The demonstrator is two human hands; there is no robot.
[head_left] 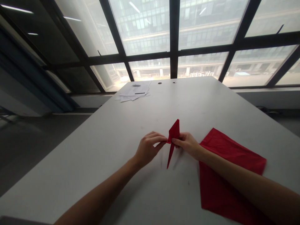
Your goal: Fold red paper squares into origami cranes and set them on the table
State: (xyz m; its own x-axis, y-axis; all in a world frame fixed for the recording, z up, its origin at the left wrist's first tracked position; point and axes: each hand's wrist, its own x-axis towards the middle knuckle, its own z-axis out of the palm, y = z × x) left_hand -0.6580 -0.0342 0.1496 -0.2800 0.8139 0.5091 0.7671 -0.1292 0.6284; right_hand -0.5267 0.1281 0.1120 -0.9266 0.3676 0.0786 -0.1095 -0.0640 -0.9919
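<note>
A folded red paper shape (174,129), like an origami crane, is held up above the white table between my two hands. One pointed flap rises at its top and a narrow point hangs down toward me. My left hand (150,145) pinches a small tip on its left side between thumb and fingers. My right hand (185,142) grips the body from the right, thumb on the near face. Under my right forearm lies a larger creased sheet of red paper (215,190), partly covered by the arm.
Loose white papers (136,90) lie in a pile at the far left of the white table (103,140), with a small dark item on top. Two small round holes or caps sit near the far edge. Large framed windows stand beyond, and a blue curtain (30,68) hangs at left.
</note>
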